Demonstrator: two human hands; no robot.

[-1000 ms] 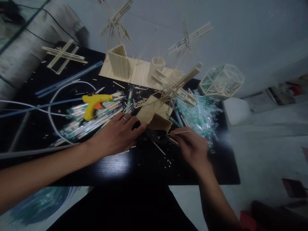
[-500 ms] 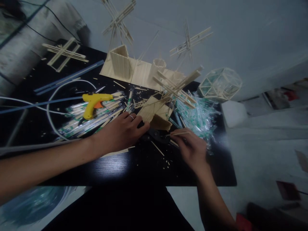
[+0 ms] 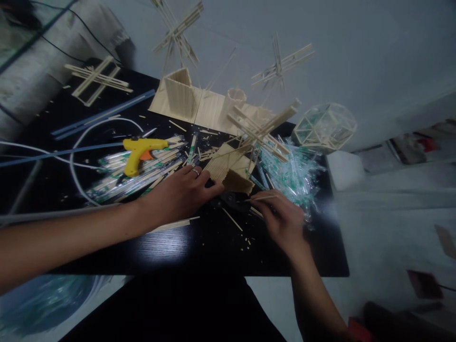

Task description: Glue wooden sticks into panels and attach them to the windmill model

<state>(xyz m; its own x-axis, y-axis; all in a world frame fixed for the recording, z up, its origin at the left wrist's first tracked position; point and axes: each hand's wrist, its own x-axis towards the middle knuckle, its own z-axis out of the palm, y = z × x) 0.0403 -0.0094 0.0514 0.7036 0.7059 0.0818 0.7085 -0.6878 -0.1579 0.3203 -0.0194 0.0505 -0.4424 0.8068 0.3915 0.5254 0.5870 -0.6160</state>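
Note:
My left hand point(image 3: 185, 191), with a ring on one finger, is closed around the handle end of black pliers point(image 3: 233, 201). Their rounded dark head points right, but their jaws are too dark to make out clearly. Between the thumb and fingers of my right hand point(image 3: 285, 221) is a thin wooden stick point(image 3: 265, 197), its left end at the head of the pliers. Just behind the pliers stands a small windmill model point(image 3: 228, 164) of wooden sticks, with crossed blades point(image 3: 267, 126). Small cut bits point(image 3: 245, 243) and a loose stick point(image 3: 232, 219) lie in front.
A yellow glue gun point(image 3: 140, 154) lies on wrapped sticks point(image 3: 117, 183) at left, its white cord looping nearby. Crumpled clear wrappers point(image 3: 294, 173) are heaped at right, below a faceted stick frame point(image 3: 326, 126). More windmill parts stand on a wooden base point(image 3: 210, 111) at the back.
Hardly anything differs. The view has shifted slightly; both hands keep their hold on the pliers and the stick in nearly the same place.

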